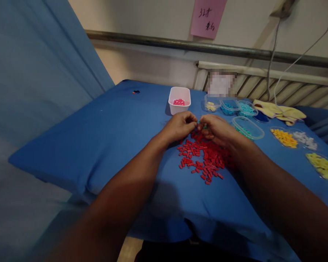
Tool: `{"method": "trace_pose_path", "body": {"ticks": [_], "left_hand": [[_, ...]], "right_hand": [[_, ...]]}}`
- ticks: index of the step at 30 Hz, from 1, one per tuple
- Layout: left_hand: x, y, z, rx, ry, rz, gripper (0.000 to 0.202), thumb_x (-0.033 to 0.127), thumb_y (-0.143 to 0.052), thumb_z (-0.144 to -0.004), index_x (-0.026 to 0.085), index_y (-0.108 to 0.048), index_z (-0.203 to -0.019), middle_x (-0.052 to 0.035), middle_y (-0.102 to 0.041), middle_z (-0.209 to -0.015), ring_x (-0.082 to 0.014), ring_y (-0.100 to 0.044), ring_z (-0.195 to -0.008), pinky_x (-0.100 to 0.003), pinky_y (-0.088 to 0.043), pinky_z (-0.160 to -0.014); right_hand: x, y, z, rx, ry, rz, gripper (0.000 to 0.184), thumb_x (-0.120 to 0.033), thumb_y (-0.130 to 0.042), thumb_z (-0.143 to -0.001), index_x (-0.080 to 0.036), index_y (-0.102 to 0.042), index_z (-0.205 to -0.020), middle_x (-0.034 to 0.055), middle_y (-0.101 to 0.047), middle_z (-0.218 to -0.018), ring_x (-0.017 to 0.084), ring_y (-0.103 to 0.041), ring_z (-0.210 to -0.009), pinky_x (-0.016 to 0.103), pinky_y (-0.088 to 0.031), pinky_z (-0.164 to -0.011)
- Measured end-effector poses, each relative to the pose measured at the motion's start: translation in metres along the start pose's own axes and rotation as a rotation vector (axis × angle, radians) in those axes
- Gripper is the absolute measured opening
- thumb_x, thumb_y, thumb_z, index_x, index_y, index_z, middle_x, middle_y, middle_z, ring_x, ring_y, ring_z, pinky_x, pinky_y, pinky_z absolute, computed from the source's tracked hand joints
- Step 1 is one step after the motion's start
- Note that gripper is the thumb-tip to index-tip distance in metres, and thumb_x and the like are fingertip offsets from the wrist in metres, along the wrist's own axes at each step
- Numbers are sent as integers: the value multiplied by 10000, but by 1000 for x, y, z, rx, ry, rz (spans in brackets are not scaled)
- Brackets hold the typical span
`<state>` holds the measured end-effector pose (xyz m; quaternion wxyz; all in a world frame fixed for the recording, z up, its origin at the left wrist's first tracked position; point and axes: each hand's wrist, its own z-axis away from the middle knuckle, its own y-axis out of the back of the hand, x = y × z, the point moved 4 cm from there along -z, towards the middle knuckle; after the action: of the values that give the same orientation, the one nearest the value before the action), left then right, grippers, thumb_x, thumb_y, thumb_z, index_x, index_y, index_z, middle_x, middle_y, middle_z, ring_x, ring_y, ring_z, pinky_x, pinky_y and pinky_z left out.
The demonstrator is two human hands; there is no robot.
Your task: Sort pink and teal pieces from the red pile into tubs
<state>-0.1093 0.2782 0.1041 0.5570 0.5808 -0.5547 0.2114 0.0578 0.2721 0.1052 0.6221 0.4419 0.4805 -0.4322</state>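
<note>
My left hand (180, 125) and my right hand (215, 129) meet fingertip to fingertip just above the far end of a loose pile of small red plastic pieces (211, 154). Both hands are closed in a pinch. Bits of a small green piece (205, 126) show among my right fingers. What my left fingertips pinch is too small and covered to make out. Behind my hands stands a white plastic tub (179, 108) with pink pieces (179, 102) in it.
Clear tubs with cream (210, 106), blue (227, 108) and turquoise pieces (246, 108) stand at the back right. Nearer are a tub of green pieces (243, 132) and trays of orange (284, 138), white (305, 140) and yellow pieces (323, 167). A yellow cloth (280, 111) lies behind.
</note>
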Motion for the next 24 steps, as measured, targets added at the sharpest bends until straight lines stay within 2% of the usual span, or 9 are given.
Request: {"method": "trace_pose_path", "body": {"ticks": [5,8,11,14,16,18,20,22,24], "left_hand": [[15,-5,3,103,-131,9,134,154,-642,-956,157,-767,-1005,-42,-755,-957,-140,-671,-865,-288,-524,-849],[20,-5,4,70,-224,-46,143,158,-672,-966,175,-804,-1016,-63,-748,-1034,-165,-692,-980,-316,-535,-966],[23,-7,5,-3,-220,-99,169,157,-675,-979,199,-823,-1047,-80,-744,-1108,-194,-697,-1085,-346,-533,-1041],[25,-2,4,63,-199,-138,205,178,-632,-1022,206,-815,-1109,-84,-756,-1155,-202,-687,-1153,-355,-514,-1091],[20,5,2,160,-201,-144,217,215,-599,-1052,198,-800,-1132,-83,-763,-1178,-201,-680,-1175,-349,-500,-1106],[11,11,-1,218,-187,-145,239,283,-573,-1080,190,-787,-1128,-84,-765,-1178,-206,-683,-1163,-345,-505,-1086],[-3,14,-4,237,-150,-139,303,370,-544,-1102,180,-780,-1093,-88,-765,-1119,-214,-696,-1090,-338,-528,-1016],[-16,16,-7,256,-109,-132,380,444,-515,-1114,173,-775,-1053,-95,-760,-1075,-219,-700,-1013,-333,-543,-944],[-26,16,-9,265,-81,-140,425,486,-503,-1116,169,-775,-1042,-102,-763,-1077,-224,-702,-986,-332,-549,-916]], "right_hand": [[2,-5,1,-164,-144,-358,171,-316,-661,-738,-237,-573,-862,46,-626,-726,146,-437,-543,237,-238,-375],[5,-7,0,-145,-119,-401,167,-347,-668,-794,-254,-571,-894,45,-627,-715,173,-493,-562,249,-283,-358],[7,-9,-1,-106,-139,-439,158,-376,-663,-856,-256,-574,-904,43,-639,-727,173,-498,-561,250,-298,-361],[-2,0,4,-76,-164,-465,180,-418,-644,-946,-247,-591,-924,30,-631,-748,146,-456,-533,233,-267,-362],[-17,20,13,-48,-105,-462,231,-467,-651,-981,-248,-594,-936,12,-602,-743,128,-422,-517,226,-258,-367],[-34,51,24,18,14,-444,290,-515,-688,-980,-260,-568,-911,-15,-553,-702,123,-397,-505,229,-276,-380],[-42,87,34,120,72,-429,342,-530,-704,-983,-269,-522,-858,-46,-458,-635,120,-348,-481,232,-265,-385],[-40,118,39,228,74,-377,376,-540,-683,-999,-270,-495,-817,-53,-417,-612,117,-306,-468,233,-235,-377],[-30,141,38,363,65,-284,396,-551,-673,-1005,-265,-504,-788,-47,-440,-606,113,-311,-457,236,-232,-369]]}}
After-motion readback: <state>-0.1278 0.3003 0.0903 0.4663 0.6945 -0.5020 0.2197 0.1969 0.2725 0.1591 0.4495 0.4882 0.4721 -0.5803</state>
